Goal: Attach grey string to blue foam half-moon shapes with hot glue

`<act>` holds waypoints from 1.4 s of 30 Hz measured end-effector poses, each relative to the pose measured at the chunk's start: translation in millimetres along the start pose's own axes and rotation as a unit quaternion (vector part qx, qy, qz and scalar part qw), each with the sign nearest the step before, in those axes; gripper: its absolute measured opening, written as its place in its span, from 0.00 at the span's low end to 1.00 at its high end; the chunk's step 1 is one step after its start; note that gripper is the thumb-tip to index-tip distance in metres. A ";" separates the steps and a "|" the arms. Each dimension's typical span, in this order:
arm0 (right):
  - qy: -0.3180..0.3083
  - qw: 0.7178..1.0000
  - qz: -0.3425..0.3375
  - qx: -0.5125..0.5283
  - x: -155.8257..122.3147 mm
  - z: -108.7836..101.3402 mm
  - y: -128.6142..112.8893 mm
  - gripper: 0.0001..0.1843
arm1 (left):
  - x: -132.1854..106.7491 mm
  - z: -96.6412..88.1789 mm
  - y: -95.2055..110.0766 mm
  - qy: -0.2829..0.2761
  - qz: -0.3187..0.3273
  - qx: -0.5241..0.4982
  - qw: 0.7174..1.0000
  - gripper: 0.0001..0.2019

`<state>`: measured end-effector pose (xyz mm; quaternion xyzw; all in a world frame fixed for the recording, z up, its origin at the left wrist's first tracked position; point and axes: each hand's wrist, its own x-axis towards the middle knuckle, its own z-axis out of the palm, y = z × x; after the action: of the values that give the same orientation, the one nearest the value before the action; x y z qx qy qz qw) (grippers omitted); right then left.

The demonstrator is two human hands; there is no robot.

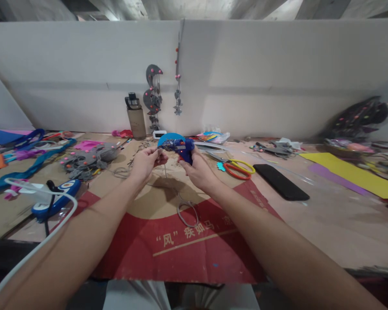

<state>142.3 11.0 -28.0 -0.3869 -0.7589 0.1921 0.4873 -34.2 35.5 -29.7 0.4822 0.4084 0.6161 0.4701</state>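
Bare forearms (261,224) across red cardboard (181,262), glue gun (186,150) in right hand (196,167)

Grips the blue glue gun by its handle with the right hand, held up over the tan area of the cardboard, nozzle pointing toward the left hand (149,159). Pinches right beside the nozzle with the left hand, fingertips closed together and grey cord (197,214) hanging below them; cannot make out anything else in that pinch. Further down, on the cardboard, a loose loop of cord.

Just beyond the gun, partly covered by it, a blue disc (168,137). To the right on the table (336,232), scissors (245,162) with yellow and red-orange handles, then a black phone (281,181) lying flat, and well apart from both hands a yellow sheet (352,172) overlapping a purple one. To the left, a pile of grey pieces (87,159) dotted with pink and orange, and nearer, a blue power strip (56,198) with a white cable (73,211). At the back, an upright bottle (136,124) near grey crescent ornaments (151,71) hung against the white panel.
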 end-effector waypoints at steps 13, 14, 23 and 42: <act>0.015 1.000 -0.011 -0.012 0.8 0.8 1.2 0.17 | -0.1 0.4 2.1 0.006 0.005 0.004 1.000 0.10; 0.014 1.000 -0.012 -0.012 0.9 0.4 0.5 0.18 | -0.1 0.3 2.4 0.006 0.006 0.002 1.000 0.10; 0.007 1.000 -0.001 -0.014 2.6 -0.6 1.8 0.21 | 0.4 -0.6 4.5 0.014 0.019 0.002 1.000 0.08; 0.021 0.999 0.003 -0.038 1.9 -0.4 4.1 0.18 | 1.1 -1.3 5.9 0.023 0.018 -0.001 1.000 0.08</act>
<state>143.9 15.0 -29.4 -0.4117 -0.7540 0.1564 0.4873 -36.7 35.1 -24.0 0.4745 0.4095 0.6363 0.4498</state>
